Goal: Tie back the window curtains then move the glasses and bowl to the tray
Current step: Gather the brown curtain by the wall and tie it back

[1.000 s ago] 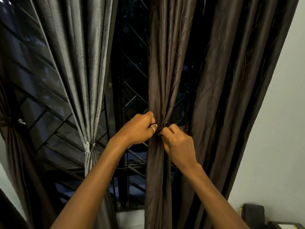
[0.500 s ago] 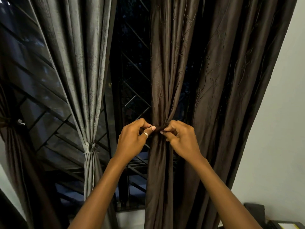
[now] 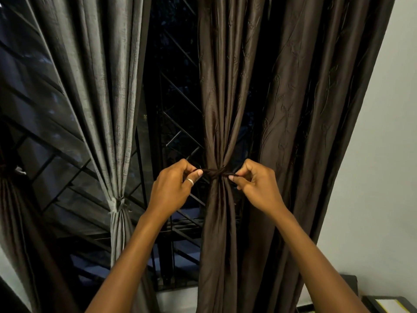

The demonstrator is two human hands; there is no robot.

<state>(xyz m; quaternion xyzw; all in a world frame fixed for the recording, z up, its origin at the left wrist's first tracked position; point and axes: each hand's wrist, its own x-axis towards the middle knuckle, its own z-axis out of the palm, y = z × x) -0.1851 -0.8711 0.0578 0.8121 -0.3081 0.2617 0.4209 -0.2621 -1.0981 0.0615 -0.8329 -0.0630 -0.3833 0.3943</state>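
Observation:
A dark brown curtain (image 3: 218,105) hangs in front of me, gathered at its waist by a thin brown tie (image 3: 216,172) knotted around it. My left hand (image 3: 174,188), a ring on one finger, pinches the tie's left end. My right hand (image 3: 257,185) pinches the right end. Both ends are stretched out sideways from the knot. To the left a grey curtain (image 3: 101,98) hangs bunched by its own tie (image 3: 118,203). No glasses, bowl or tray are in view.
Behind the curtains is a dark window with a metal grille (image 3: 173,123). A wider brown curtain panel (image 3: 316,109) hangs at right against a pale wall (image 3: 379,177). Another tied dark curtain (image 3: 11,199) is at far left. A dark object (image 3: 349,288) sits at the lower right.
My hands, close together at the curtain's waist a second ago, have moved apart sideways, drawing the tie's ends out so the knot cinches the brown curtain tighter.

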